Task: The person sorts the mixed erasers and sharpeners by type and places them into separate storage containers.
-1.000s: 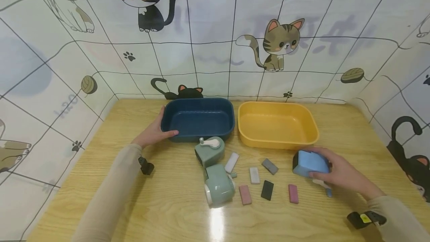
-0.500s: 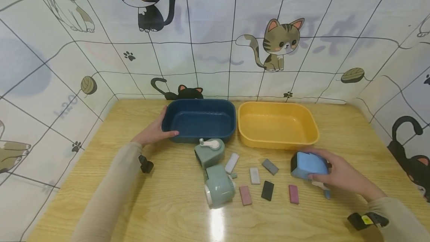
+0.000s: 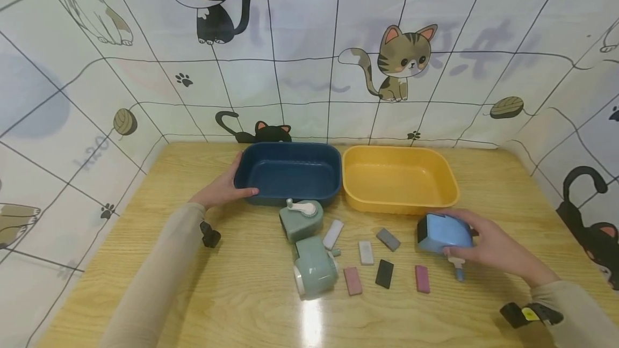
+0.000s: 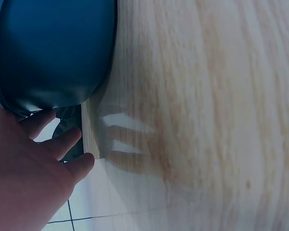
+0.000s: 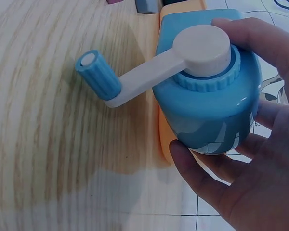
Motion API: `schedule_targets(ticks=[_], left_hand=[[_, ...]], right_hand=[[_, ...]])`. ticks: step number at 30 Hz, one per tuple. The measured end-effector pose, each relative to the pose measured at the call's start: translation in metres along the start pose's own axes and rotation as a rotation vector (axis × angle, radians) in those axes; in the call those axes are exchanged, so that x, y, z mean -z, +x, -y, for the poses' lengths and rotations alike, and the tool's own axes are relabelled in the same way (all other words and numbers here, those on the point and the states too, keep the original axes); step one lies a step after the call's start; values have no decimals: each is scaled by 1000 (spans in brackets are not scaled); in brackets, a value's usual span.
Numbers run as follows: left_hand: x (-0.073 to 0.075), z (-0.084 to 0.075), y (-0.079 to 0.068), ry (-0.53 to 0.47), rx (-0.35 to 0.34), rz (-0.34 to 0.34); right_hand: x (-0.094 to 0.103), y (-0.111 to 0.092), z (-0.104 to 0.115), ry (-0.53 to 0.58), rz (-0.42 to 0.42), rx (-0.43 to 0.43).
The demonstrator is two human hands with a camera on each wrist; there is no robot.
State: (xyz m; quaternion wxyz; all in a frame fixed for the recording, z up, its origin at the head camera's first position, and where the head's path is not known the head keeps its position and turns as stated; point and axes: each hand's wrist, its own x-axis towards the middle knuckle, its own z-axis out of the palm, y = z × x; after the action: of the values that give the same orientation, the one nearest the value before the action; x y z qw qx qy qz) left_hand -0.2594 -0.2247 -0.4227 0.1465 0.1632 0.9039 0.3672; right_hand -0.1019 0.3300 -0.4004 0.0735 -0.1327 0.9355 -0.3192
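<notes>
In the head view, my left hand (image 3: 224,187) holds the left end of a navy bin (image 3: 290,196), thumb over its front rim. The left wrist view shows several fingers spread beside the bin (image 4: 53,53). My right hand (image 3: 488,248) grips a light-blue hand-crank pencil sharpener (image 3: 442,232) just right of the yellow bin's front corner. Seen in the right wrist view, the sharpener's white crank (image 5: 149,79) sticks out with its blue knob, and my fingers wrap round the body. Two green crank sharpeners (image 3: 300,222) (image 3: 316,270) lie before the navy bin.
A yellow bin (image 3: 401,205) stands right of the navy one, their sides touching or nearly so. On the wooden table (image 3: 242,294) lie several small erasers, among them a black one (image 3: 384,274) and a magenta one (image 3: 422,278). A cat-print backdrop (image 3: 309,79) encloses the table.
The navy bin has slid slightly right, closer to the yellow bin. My right hand has moved the blue sharpener a little left and turned it, so its crank knob now points more toward the front.
</notes>
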Motion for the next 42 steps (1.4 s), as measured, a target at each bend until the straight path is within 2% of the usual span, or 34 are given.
schedule_targets(ticks=[16, 18, 20, 23, 25, 27, 36, 42], left_hand=[[1, 2, -3, -50, 4, -5], [2, 1, -4, -52, -12, -7], [5, -9, -9, -60, -24, 1], [5, -8, -10, -62, -53, 2], [5, -7, -9, -57, -51, 5], [2, 4, -4, -46, -57, -4], [1, 3, -3, -46, -26, 1], [0, 0, -2, -45, -35, -5]], right_hand=[[11, 4, 19, -6, -19, 64], [13, 5, 22, -10, -19, 66], [14, 7, 25, -14, -20, 74], [16, 11, 28, -14, -20, 97], [17, 14, 29, -15, -23, 130], [19, 17, 30, -25, -35, 152], [30, 27, 41, -53, -45, 196], [34, 36, 45, -71, -41, 232]])
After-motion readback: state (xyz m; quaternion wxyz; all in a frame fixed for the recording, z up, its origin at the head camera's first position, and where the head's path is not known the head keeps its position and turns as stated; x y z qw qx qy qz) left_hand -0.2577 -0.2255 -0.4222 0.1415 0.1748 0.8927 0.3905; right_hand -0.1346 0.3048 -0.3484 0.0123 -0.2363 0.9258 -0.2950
